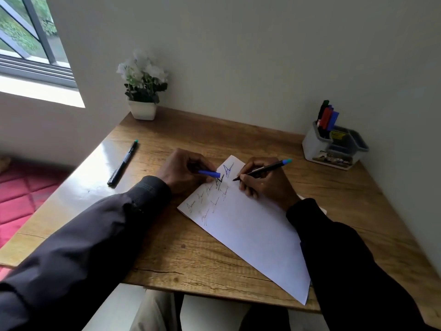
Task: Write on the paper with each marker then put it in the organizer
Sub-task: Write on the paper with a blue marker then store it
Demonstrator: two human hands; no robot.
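Observation:
A white sheet of paper lies slanted on the wooden desk, with several scribbled words near its top left. My right hand grips a black marker with a teal end, its tip touching the paper beside a blue scribble. My left hand holds a blue cap at the paper's top edge. Another black marker with a teal end lies capped on the desk at the left. The grey-and-white organizer stands at the back right with several markers upright in it.
A white pot of white flowers stands at the desk's back left corner. Walls close the desk in behind and on the right. A window and a red quilted cushion are at the left.

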